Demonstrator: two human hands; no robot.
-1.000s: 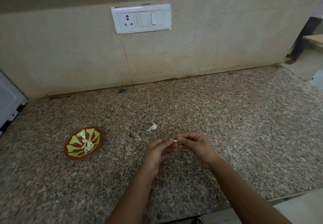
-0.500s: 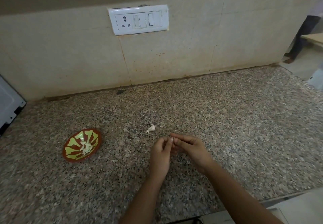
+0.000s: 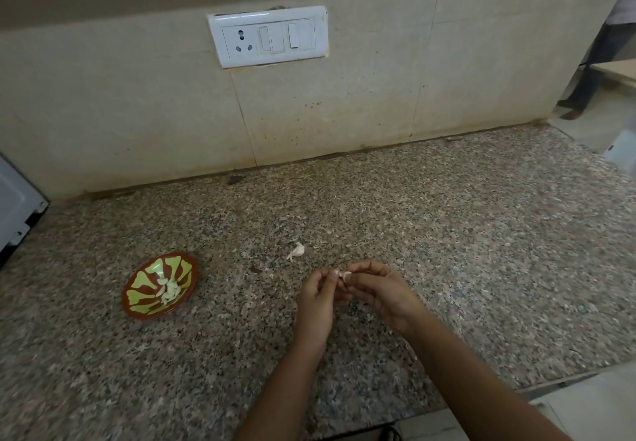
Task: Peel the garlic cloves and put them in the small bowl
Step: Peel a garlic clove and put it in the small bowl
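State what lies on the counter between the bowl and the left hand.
Only bare counter separates bowl and left hand, in the head view; the loose garlic piece lies farther back, off that line.

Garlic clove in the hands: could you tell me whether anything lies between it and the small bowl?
Nothing visible does. The garlic clove is pinched by the left hand and right hand; only counter separates it from the bowl. A loose clove lies farther back, off that path.

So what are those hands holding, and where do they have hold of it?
A small garlic clove, pinched at the fingertips of the left hand and right hand. Which end each one grips is too small to tell.
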